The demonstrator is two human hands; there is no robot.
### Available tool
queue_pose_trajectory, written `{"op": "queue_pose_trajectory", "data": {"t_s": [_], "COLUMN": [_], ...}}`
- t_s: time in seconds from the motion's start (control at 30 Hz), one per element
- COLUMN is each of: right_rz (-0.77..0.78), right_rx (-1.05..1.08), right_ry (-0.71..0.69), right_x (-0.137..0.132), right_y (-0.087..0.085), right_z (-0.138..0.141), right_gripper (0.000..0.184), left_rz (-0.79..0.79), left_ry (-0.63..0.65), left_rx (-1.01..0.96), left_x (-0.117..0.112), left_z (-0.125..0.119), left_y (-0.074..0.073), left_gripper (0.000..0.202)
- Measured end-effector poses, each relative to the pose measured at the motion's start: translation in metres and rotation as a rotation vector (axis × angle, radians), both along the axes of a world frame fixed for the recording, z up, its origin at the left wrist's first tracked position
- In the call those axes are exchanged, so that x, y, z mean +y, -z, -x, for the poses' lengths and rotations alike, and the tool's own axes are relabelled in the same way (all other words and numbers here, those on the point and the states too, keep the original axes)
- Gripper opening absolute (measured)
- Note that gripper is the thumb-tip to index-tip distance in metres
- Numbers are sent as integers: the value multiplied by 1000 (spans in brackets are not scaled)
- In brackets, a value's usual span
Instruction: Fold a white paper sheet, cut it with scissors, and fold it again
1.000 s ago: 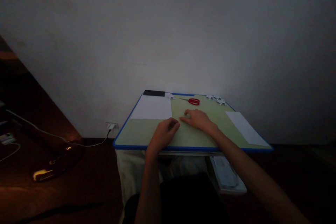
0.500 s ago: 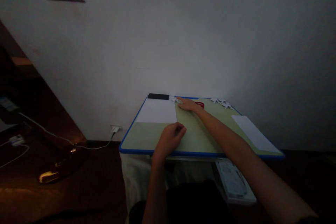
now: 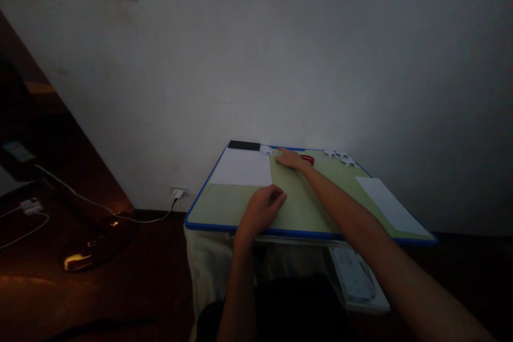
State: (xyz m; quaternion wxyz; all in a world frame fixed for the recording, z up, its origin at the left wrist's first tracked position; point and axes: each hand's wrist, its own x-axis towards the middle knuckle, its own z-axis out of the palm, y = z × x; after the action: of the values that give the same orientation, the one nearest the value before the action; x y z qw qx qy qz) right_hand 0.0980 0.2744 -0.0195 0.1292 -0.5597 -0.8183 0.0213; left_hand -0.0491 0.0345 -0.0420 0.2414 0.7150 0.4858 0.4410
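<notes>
Near the far edge of a pale green table (image 3: 312,208), my right hand (image 3: 289,158) is open, thumb and fingers apart. It lies just right of a small bunch of cut white paper pieces (image 3: 266,150), with a narrow gap between them. Red-handled scissors (image 3: 308,159) lie beside that wrist, their blades hidden. My left hand (image 3: 260,209) rests at the near edge, loosely curled with the thumb apart from the fingers and nothing visible in it. Just beyond it is a white paper sheet (image 3: 240,167).
A flat black object (image 3: 244,145) lies along the sheet's far edge. More paper pieces (image 3: 341,157) are at the back right, and a white paper strip (image 3: 391,204) is along the right side. The wall (image 3: 256,64) stands behind the table. A white cable (image 3: 132,220) runs to a wall plug.
My right hand has drawn slightly right, away from the bunch of paper pieces, which now shows more fully. My left hand has kept its place. The camera view has shifted a little.
</notes>
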Motion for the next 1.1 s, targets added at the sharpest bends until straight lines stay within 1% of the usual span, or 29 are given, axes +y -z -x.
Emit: {"op": "queue_pose_trajectory", "data": {"t_s": [0.13, 0.23, 0.37, 0.5, 0.63, 0.83, 0.97, 1.1], "right_rz": [-50, -76, -22, 39, 55, 55, 127, 226], "right_rx": [28, 36, -18, -98, -158, -210, -275, -334], "right_ry": [-15, -73, -220, -328, -389, -449, -459, -388], "right_x": [-3, 1, 10, 15, 8, -22, -40, -44], "right_y": [2, -1, -11, -23, -31, -34, -37, -50], "right_z": [7, 19, 30, 26, 12, -14, -50, -101], "right_gripper": [38, 39, 37, 35, 38, 39, 37, 29], "left_rz": [3, 6, 6, 2, -6, -10, 2, 21], "left_ry": [-4, -7, -7, 3, 4, 5, 7, 2], "left_rx": [-3, 4, 12, 3, -10, -16, -22, -20], "left_x": [2, 1, 0, -1, 1, 2, 2, 4], "left_z": [0, 0, 0, 1, 1, 1, 1, 1], "left_y": [1, 2, 2, 3, 4, 1, -1, -2], "left_gripper": [19, 19, 19, 20, 20, 22, 23, 23]}}
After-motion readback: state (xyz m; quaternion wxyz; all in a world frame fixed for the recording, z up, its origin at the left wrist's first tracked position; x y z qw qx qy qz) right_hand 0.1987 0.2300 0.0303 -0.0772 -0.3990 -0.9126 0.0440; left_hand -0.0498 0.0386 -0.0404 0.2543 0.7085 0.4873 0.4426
